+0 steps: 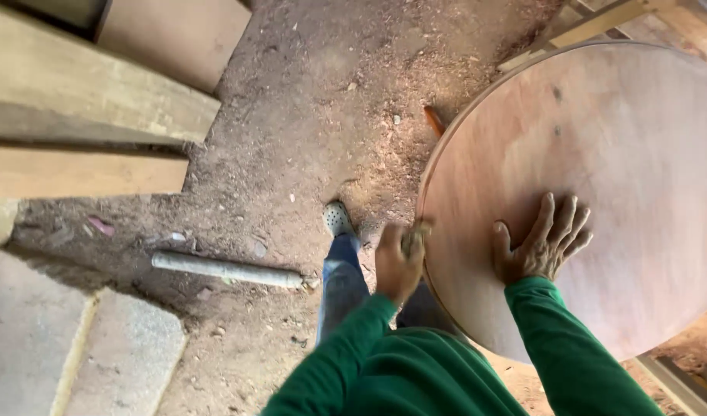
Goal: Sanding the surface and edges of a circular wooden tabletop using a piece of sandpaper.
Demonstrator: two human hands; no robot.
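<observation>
Right hand [540, 248] flat, grip apart, on round wooden tabletop [600, 146]; left hand [398, 262] grip clamped on its rim

- One round wooden tabletop [600, 185]
- Two hands: left hand [398, 262], right hand [542, 243]
- One grey pipe [226, 270]
- One shoe [337, 219]

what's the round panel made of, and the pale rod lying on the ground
The round panel looks like plywood or thin wood sheet: reddish-brown face with faint grain, matte and unvarnished, with a thin pale edge band. The right hand lies flat on it; the left hand grips something small and blurred at its rim. The pale rod looks like a grey, dusty pipe or bar; metal, plastic or concrete-coated, I cannot tell.
</observation>
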